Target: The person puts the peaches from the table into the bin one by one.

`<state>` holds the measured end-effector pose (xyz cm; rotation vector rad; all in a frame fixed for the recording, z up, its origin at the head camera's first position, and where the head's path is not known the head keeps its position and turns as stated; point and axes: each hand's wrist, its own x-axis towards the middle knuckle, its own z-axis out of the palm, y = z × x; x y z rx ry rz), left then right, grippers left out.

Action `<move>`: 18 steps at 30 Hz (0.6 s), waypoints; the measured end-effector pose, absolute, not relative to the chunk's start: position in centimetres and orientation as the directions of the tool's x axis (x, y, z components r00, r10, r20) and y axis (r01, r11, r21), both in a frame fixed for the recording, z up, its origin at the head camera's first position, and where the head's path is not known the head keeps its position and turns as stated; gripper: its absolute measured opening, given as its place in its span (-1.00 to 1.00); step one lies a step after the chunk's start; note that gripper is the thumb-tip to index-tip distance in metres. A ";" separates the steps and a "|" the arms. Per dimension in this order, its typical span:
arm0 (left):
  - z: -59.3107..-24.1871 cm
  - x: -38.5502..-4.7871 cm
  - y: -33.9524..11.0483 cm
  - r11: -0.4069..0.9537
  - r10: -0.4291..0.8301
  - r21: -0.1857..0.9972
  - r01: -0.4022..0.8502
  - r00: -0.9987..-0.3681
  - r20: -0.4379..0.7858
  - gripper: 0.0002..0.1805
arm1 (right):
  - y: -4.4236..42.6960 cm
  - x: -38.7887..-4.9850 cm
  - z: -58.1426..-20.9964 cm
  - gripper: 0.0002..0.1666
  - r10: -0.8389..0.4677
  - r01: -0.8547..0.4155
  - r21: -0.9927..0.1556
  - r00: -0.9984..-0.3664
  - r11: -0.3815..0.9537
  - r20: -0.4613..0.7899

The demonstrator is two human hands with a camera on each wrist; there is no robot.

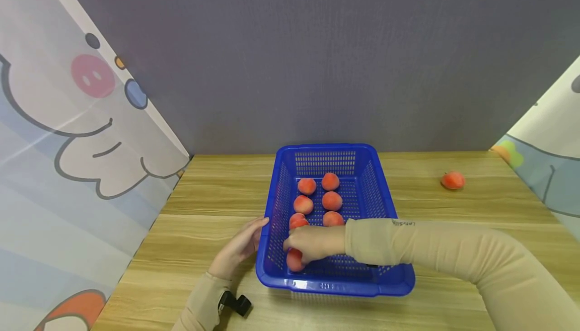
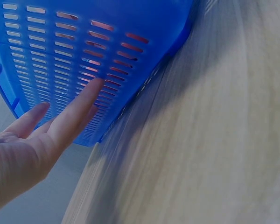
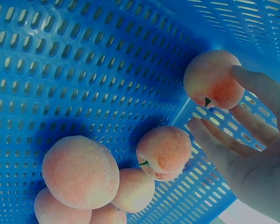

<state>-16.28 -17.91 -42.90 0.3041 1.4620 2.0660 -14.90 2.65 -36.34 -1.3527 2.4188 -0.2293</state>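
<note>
A blue plastic basket (image 1: 335,286) with slotted walls holds several peaches, in two rows in the head view. My right hand (image 1: 312,243) reaches into its near left part. There the thumb and a finger pinch a peach (image 3: 213,79) close to the basket wall, while other fingers are spread below it. Beside those fingers lies another peach (image 3: 164,151) with a small green stem piece. My left hand (image 1: 242,245) is at the basket's left side, its fingers extended along the slotted wall (image 2: 60,60). Its fingertips reach the rim in the head view.
One more peach (image 1: 453,180) lies on the wooden table (image 1: 217,195), to the right of the basket. Behind the table rises a grey wall (image 1: 317,59). Cartoon-printed sheets (image 1: 90,180) hang at the left and right sides.
</note>
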 end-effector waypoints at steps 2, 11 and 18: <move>-43.1 -16.4 -17.9 -0.227 0.576 0.918 -0.326 -0.805 -0.143 -0.70 | 2.6 -14.9 -36.3 -0.57 -0.847 -0.789 -0.310 -0.478 0.530 -0.232; -43.9 -16.6 -18.1 -0.193 0.559 0.930 -0.313 -0.814 -0.158 -0.71 | 2.7 -14.9 -36.3 -0.61 -0.866 -0.822 -0.273 -0.459 0.499 -0.199; -43.9 -16.7 -18.2 -0.206 0.566 0.922 -0.328 -0.809 -0.161 -0.69 | 2.9 -14.9 -35.9 -0.54 -0.857 -0.803 -0.299 -0.470 0.515 -0.213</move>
